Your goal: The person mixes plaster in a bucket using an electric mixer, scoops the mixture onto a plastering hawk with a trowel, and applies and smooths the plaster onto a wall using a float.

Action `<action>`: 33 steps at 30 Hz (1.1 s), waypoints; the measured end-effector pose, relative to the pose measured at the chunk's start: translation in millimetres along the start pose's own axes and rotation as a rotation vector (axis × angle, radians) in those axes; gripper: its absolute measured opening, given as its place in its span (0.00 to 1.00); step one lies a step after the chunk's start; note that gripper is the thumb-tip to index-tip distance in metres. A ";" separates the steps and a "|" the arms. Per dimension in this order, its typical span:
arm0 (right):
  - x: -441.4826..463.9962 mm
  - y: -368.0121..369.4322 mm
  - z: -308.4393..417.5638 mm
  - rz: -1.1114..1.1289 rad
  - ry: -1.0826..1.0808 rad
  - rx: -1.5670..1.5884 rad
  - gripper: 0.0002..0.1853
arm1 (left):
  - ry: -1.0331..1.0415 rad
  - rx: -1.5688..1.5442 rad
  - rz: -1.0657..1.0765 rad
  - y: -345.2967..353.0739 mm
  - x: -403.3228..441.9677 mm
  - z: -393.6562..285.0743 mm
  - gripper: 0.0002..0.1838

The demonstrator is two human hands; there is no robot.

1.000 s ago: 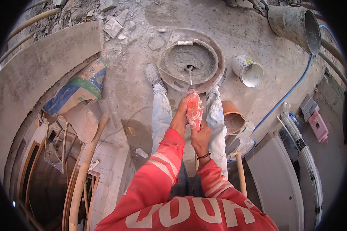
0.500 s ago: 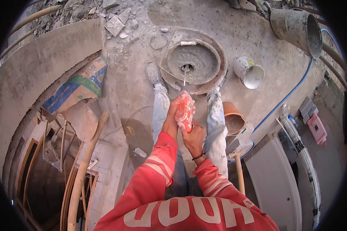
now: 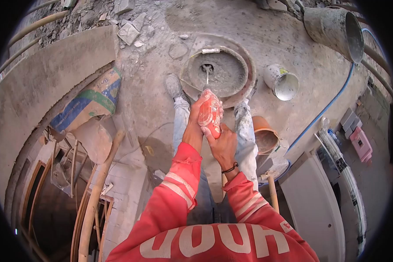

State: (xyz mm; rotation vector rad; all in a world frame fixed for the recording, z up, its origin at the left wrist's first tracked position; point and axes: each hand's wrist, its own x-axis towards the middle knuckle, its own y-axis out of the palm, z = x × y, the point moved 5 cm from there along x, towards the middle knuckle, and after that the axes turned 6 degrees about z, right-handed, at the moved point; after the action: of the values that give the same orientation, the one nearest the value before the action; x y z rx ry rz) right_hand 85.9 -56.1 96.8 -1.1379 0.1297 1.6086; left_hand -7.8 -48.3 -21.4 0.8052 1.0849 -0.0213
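Both my hands grip a dusty red power drill [image 3: 211, 112] between my legs. My left hand [image 3: 196, 114] wraps the front of its body from the left. Farther back, my right hand [image 3: 224, 144] is closed around the rear end, thumb on top; the drill hides some fingers. A mixing rod [image 3: 207, 78] runs from the chuck into wet grey mortar [image 3: 231, 72], where a small hollow surrounds it; its lower end is sunk out of sight. The mortar fills a round bucket [image 3: 247, 78] with a pale handle grip [image 3: 210, 50] at its far rim.
A whitish bucket [image 3: 286, 86] lies tipped to the right, with an orange bucket [image 3: 265, 137] beside my right leg. A large grey bucket [image 3: 327, 30] lies far right, near a blue hose [image 3: 332, 109]. A cement bag [image 3: 91, 98] and wooden pole [image 3: 100, 187] are left; rubble [image 3: 129, 32] lies beyond.
The drill has shifted slightly up and left, and the rod now enters the mortar nearer the bucket's far left side. Both hands keep their hold.
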 end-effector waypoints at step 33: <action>-13.5 -18.0 -46.2 -0.168 0.068 0.203 0.27 | -0.060 0.221 -0.172 22.1 28.1 40.9 0.18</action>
State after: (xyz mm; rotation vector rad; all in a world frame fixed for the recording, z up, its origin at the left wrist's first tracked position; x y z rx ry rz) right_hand 126.8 -86.5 90.0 -1.0193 0.2303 1.3756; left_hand 46.5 -46.5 -22.1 0.9002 1.1045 -0.3131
